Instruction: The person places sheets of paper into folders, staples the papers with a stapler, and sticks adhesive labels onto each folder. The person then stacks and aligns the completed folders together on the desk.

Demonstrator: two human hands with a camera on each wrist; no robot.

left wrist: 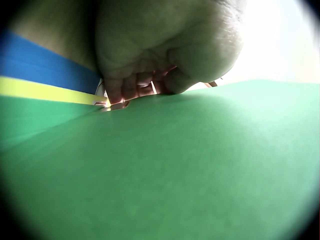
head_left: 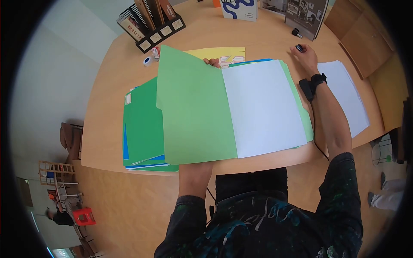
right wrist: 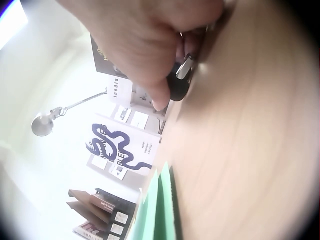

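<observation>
A light green folder [head_left: 193, 103] lies opened, its left cover raised at an angle and white sheets [head_left: 266, 107] on its right side. My left forearm passes under that cover. Only some fingers of the left hand [head_left: 211, 62] show past its top edge; the left wrist view shows the palm and bent fingers close over a green surface [left wrist: 165, 165]. I cannot tell whether they grip it. Beyond the folder's upper right corner, my right hand [head_left: 307, 58] holds a small black tool with a silver metal part [right wrist: 185, 70], low over the table.
Green and blue folders [head_left: 144, 116] are piled at left, with a yellow sheet [head_left: 234, 52] behind. White paper [head_left: 344, 94] lies at right. A black holder [head_left: 165, 32] with books, standing books [head_left: 239, 9] and a small black object [head_left: 297, 33] are farther back.
</observation>
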